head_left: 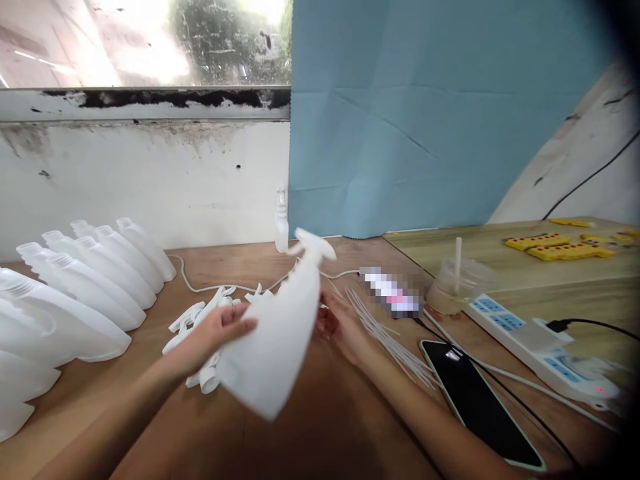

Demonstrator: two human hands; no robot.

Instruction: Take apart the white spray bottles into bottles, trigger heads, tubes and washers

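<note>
- White plastic spray bottle with trigger head point(280, 327): raised at centre above the brown wooden table point(340, 413), tilted, head far and to the right.
- Left hand point(219, 328) grasps its left side, thumb across the near face, presumably to steady it.
- Right hand point(341, 327) by its right edge, fingers curled; contact cannot be told, fingertips partly hidden.
- Loose white plastic trigger heads point(187, 319) left, thin white plastic tubes point(387, 340) right, probably placed for easy reach.
- Headless white plastic bottles point(103, 283) left, some cut off by the frame.
</note>
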